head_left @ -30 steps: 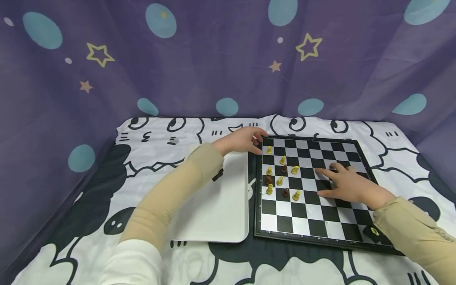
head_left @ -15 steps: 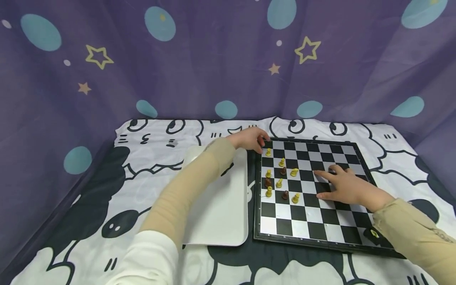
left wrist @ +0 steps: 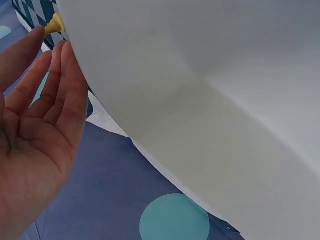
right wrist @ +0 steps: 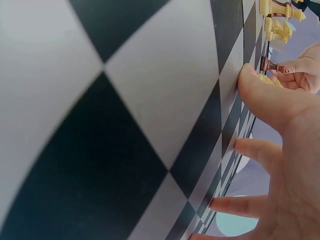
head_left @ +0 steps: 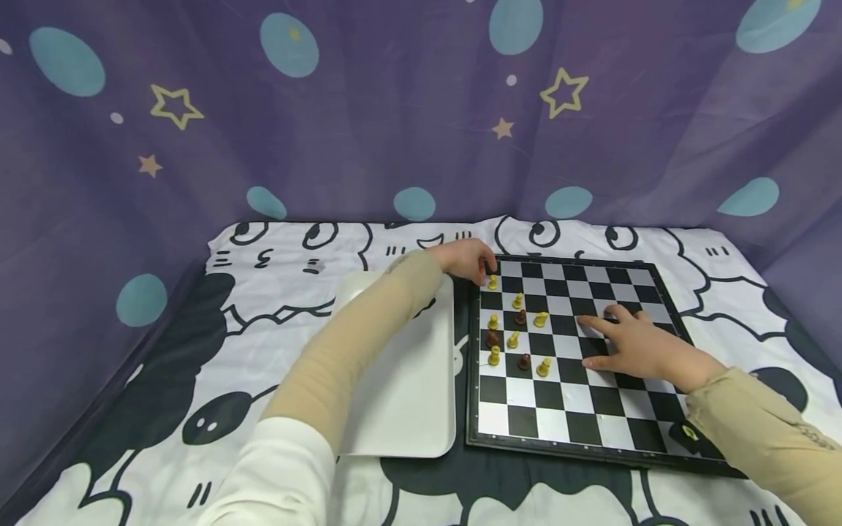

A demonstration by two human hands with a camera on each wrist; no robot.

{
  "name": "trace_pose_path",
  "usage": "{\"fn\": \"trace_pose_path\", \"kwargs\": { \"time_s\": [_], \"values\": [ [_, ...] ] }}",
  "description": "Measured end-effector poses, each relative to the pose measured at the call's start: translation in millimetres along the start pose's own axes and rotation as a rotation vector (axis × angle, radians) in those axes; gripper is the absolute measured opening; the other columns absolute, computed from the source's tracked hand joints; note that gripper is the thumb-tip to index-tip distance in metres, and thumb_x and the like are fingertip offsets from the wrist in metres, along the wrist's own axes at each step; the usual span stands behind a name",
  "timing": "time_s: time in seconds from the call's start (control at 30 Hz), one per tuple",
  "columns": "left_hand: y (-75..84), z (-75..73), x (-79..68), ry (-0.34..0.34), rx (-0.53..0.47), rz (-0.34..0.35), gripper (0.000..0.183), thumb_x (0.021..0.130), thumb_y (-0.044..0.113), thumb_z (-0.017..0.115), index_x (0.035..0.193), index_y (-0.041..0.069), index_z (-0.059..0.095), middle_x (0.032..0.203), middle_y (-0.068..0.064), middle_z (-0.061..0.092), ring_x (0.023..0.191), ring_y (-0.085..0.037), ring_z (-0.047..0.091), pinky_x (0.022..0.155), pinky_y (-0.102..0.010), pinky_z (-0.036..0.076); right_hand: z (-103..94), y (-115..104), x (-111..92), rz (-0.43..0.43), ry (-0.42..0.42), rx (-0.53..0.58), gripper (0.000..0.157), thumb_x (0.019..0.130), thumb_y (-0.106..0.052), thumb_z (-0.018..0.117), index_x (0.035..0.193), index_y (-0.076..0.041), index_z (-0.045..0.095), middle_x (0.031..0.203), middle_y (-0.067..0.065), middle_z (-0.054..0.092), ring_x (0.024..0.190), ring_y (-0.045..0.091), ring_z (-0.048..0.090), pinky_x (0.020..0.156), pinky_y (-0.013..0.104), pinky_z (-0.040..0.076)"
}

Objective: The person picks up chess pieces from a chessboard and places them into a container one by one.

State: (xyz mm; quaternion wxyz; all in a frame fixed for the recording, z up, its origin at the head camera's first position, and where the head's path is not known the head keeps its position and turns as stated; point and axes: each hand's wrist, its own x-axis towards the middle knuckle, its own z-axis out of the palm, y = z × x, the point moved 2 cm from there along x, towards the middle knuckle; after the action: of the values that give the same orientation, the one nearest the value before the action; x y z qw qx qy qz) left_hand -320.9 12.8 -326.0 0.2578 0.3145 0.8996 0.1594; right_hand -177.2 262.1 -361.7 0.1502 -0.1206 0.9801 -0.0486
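Observation:
My left hand reaches to the far left corner of the chessboard, thumb and fingers loosely bent beside a yellow pawn. In the left wrist view, the thumb tip comes right up to the pawn, while the fingers lie apart from it. On the right half of the board rests my right hand, fingers spread, fingertips on the squares and nothing held. Several other yellow pieces, among them one nearest me, and dark brown pieces such as this one stand along the board's left side.
A white tray lies left of the board, partly covered by the left forearm, with a dark object showing at the sleeve. Black-and-white patterned cloth covers the table. A purple curtain hangs behind.
My left hand has moved slightly right and its fingers have come down to the yellow pawn at the corner. My right hand keeps its place on the board.

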Motion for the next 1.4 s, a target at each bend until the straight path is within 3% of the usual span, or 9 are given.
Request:
{"fn": "trace_pose_path", "kwargs": {
  "time_s": [0.53, 0.93, 1.4],
  "values": [
    [1.1, 5.9, 5.0, -0.036, -0.073, 0.042, 0.027, 0.089, 0.001, 0.060, 0.115, 0.003, 0.064, 0.095, -0.008, 0.063, 0.079, -0.012, 0.057, 0.074, -0.021, 0.050, 4.3, -0.6, -0.9, 0.003, 0.007, 0.010, 0.090, 0.071, -0.074, 0.058, 0.139, -0.016, 0.046, 0.132, 0.032, 0.035, 0.105, 0.058, 0.041, 0.072, 0.067, 0.044],
    [-0.6, 9.9, 7.9, -0.012, -0.096, 0.043, 0.020, 0.089, -0.002, 0.058, 0.107, 0.001, 0.066, 0.083, -0.002, 0.057, 0.072, -0.011, 0.053, 0.068, -0.020, 0.048, 6.2, -2.4, -0.7, -0.008, 0.026, -0.010, 0.088, 0.071, -0.073, 0.059, 0.138, -0.016, 0.048, 0.132, 0.033, 0.037, 0.104, 0.058, 0.042, 0.072, 0.067, 0.044],
    [-1.5, 8.0, 11.2, 0.047, -0.074, 0.089, 0.019, 0.089, 0.002, 0.060, 0.106, 0.003, 0.068, 0.084, -0.002, 0.060, 0.071, -0.008, 0.053, 0.066, -0.018, 0.044, 3.0, -0.1, -0.3, 0.010, 0.006, -0.014, 0.089, 0.072, -0.074, 0.058, 0.139, -0.017, 0.046, 0.133, 0.033, 0.036, 0.105, 0.058, 0.041, 0.073, 0.067, 0.044]
  ]
}}
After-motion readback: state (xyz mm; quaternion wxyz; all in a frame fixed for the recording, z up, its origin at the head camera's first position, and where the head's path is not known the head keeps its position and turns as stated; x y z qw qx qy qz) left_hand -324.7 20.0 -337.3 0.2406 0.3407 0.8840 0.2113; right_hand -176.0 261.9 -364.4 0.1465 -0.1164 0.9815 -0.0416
